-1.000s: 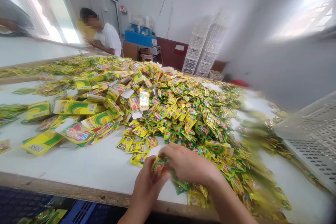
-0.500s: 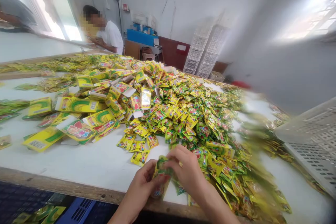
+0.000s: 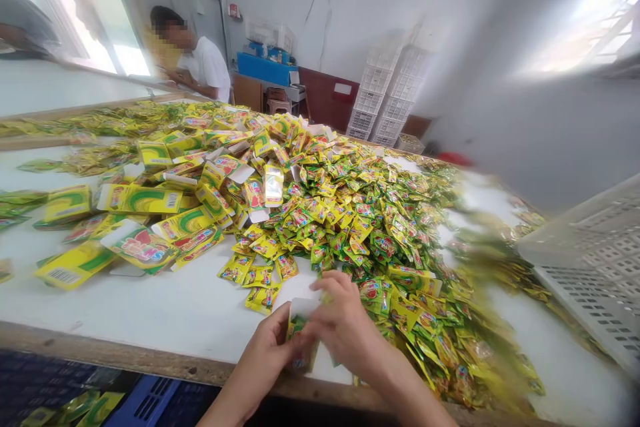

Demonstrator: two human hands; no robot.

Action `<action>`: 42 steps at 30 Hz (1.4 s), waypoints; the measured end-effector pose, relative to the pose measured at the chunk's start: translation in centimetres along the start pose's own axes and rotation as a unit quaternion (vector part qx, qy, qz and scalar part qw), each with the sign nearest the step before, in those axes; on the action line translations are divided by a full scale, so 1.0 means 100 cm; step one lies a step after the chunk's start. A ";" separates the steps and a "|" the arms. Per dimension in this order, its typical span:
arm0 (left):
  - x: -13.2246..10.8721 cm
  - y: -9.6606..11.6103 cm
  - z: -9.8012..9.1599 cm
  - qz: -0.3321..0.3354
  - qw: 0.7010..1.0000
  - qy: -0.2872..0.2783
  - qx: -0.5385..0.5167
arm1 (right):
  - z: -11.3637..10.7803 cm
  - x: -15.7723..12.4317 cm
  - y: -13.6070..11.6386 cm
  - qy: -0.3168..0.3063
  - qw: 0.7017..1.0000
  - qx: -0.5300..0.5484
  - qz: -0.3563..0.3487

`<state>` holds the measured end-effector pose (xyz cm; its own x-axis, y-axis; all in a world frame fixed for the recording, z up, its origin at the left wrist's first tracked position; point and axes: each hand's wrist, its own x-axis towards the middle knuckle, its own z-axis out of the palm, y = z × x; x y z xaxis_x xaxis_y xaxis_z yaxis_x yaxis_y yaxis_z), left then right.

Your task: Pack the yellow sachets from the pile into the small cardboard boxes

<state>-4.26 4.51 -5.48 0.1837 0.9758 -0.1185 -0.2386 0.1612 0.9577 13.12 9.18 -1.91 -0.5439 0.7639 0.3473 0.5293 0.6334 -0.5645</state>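
Observation:
Near the table's front edge, my left hand (image 3: pixel 263 357) and my right hand (image 3: pixel 345 327) meet around a small bunch of yellow-green sachets (image 3: pixel 299 330). Both hands pinch it, the right from above, the left from below; a pale edge shows at the bunch's top. A big heap of the same loose sachets (image 3: pixel 360 213) spreads over the white table (image 3: pixel 165 310) just beyond and to the right of my hands. Flat yellow cartons (image 3: pixel 143 199) lie scattered at the left.
A white perforated crate (image 3: pixel 590 267) stands at the right edge. Blue crates (image 3: pixel 150 403) sit under the table's front. A person in a white shirt (image 3: pixel 207 67) sits at the far left; stacked white crates (image 3: pixel 387 100) line the back wall.
My hands have stayed together near the front edge, reworking the bunch of sachets; a pale edge now shows at its top. The view shifted slightly.

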 end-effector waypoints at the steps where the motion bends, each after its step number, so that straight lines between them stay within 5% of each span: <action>1: -0.001 0.001 -0.001 0.003 1.000 -0.004 0.006 | 0.000 -0.003 0.000 -0.020 1.000 0.001 -0.006; 7: -0.003 0.003 -0.003 -0.006 0.999 -0.010 0.046 | 0.017 -0.013 -0.004 0.061 0.995 0.069 0.034; 12: -0.004 0.000 -0.004 -0.002 0.997 -0.041 0.061 | 0.017 -0.011 -0.008 0.010 0.997 0.081 0.007; 15: -0.006 0.001 -0.005 -0.021 0.999 -0.014 0.042 | 0.009 -0.016 -0.003 0.054 0.985 0.159 0.049; 17: -0.007 0.004 -0.006 -0.049 0.999 0.013 0.003 | 0.008 -0.024 0.002 0.100 0.955 0.248 0.128; 20: -0.008 0.010 -0.006 -0.095 0.994 0.001 -0.049 | 0.017 -0.035 0.005 0.081 0.879 0.404 0.238; 23: -0.008 0.016 -0.008 -0.120 0.988 -0.025 -0.091 | 0.027 -0.038 0.000 0.071 0.838 0.477 0.256; 30: -0.014 0.015 -0.005 -0.116 0.976 0.010 -0.183 | 0.028 -0.031 -0.009 0.063 0.829 0.507 0.227; 33: -0.019 0.015 0.003 -0.099 0.986 0.004 -0.133 | 0.027 -0.027 -0.009 0.079 0.877 0.413 0.233; 37: -0.014 0.007 0.001 -0.043 0.993 0.109 0.001 | 0.022 -0.016 -0.004 0.105 0.932 0.301 0.174; 42: 0.000 -0.006 -0.009 0.013 0.982 0.142 0.123 | 0.024 -0.009 0.005 0.084 0.885 0.400 0.222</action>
<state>-4.92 4.56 -6.33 -0.1006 0.9866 -0.1284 0.0043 0.1295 0.9916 12.35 8.56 -4.29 -0.2582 0.9657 0.0259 -0.0007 0.0267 -0.9996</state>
